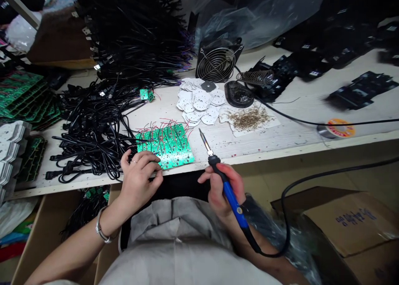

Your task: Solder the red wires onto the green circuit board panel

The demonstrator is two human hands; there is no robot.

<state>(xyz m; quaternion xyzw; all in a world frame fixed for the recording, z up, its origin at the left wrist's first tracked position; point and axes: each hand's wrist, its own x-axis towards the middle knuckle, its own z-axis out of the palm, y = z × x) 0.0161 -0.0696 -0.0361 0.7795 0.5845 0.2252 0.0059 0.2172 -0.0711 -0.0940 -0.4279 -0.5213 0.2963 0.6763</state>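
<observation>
Currently, head view only: left hand (140, 174) sits on the near-left corner of the green circuit-board panel (170, 145), which is bristling with thin red wires; fingers curled down onto it; can't tell whether the thumb pinches the edge or the hand just presses. Panel lies flat at the near edge of the pale table (280, 139), right in front of the person.

Right hand (222, 189) is closed pen-style round the blue-handled soldering iron (231, 199); tip points up and away, hanging over the table just right of the panel, clear of it; black cord loops off to the right.

Around it: tangled heap of black cables (93, 135) to the left, touching the panel's left side; pile of white round boards (199, 102) behind; black square fan (216, 62) further back; coil-spring iron stand (257, 77) and black round dish (238, 94) beside it; white sheet strewn with brown bits (249, 118); solder spool (339, 129) far right; brown cardboard box (352, 222) below the table; stacked green boards (21, 95) far left.

My read: soldering of the wired panel is in hand, iron between joints, nothing touching. Reaching a joint would call for a short move left and down with the tip, panel pinned flat, red wires kept clear of the hot shaft.
</observation>
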